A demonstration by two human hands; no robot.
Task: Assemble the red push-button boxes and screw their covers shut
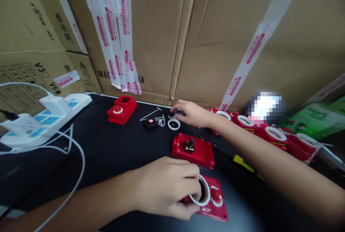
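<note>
My left hand is closed on a red cover plate, with fingertips at the white ring around its round hole. A clear-domed red button or lamp sits beside that ring. Just beyond lies an open red box base with a black and brass part inside. My right hand reaches down among small parts, its visible fingers bent and apart. Near its fingertips rests a loose white ring; whether they touch any small piece is hidden. Left of it are a small black part with a red-and-white centre and thin metal rods.
An assembled red box stands at the back left. Several red boxes with white rings line the right, past a yellow-handled screwdriver. A white power strip with trailing cables occupies the left. Cardboard walls the back.
</note>
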